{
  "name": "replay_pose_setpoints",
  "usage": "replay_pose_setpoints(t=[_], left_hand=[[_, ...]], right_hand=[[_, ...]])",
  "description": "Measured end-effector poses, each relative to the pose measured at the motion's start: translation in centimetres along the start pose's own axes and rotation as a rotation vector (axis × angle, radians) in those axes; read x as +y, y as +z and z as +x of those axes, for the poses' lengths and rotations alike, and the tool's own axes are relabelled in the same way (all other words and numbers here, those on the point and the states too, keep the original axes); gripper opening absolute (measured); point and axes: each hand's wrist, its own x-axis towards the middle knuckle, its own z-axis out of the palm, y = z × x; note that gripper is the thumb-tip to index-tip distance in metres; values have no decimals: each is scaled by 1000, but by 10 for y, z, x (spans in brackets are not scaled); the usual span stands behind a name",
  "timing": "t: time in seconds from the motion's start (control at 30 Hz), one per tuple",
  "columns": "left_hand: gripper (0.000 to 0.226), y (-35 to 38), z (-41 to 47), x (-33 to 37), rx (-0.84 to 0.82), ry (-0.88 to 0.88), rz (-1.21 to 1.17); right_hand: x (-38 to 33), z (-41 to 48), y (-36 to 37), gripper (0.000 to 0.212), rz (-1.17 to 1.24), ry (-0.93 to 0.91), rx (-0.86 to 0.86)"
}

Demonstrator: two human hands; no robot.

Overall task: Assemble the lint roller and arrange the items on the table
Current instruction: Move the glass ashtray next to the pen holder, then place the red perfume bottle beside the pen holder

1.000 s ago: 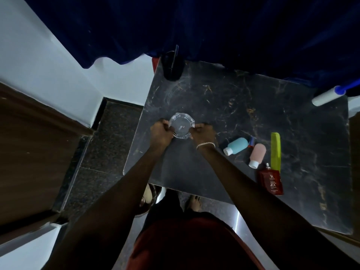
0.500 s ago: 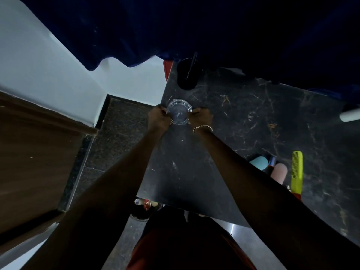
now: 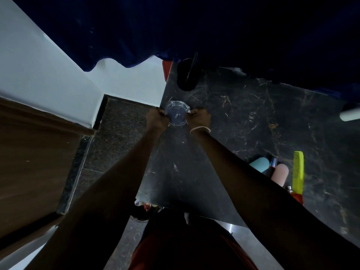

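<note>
At 4 o'clock, nearest us, lie a yellow comb (image 3: 298,172), a pink bottle (image 3: 280,174) and a teal bottle (image 3: 259,165) on the dark marble table (image 3: 243,121). Farther out at 12 o'clock, our left hand (image 3: 157,119) and right hand (image 3: 200,118) grip a clear glass dish (image 3: 176,115) from its 2 sides near the table's left edge. Beyond it stands a black cup (image 3: 187,75); at 2 o'clock, the lint roller (image 3: 349,115) shows its white end.
</note>
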Motion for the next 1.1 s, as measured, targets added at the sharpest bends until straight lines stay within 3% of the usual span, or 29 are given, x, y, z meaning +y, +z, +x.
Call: replay_pose_setpoints(t=[0.13,0.27,0.47,0.57,0.7,1.1], left_hand=[[17,-2,-6,1,-19,22,18],[37,-16,-17,-5,-1,118,139],[44,-24,-59,-15,99,540,375],[48,-15,-84,-19,147,727,476],[53,3,-115,-19,136,877,591],[54,85,-178,9,-77,1055,636]], right_hand=[[-4,1,-3,26,-1,17,-4],[1,-3,-14,28,-13,-27,-48],[23,-44,-42,36,-182,-403,19],[41,-71,-55,53,-197,-476,94],[70,-99,-74,58,-245,-548,172],[168,-125,-135,54,-191,-476,306]])
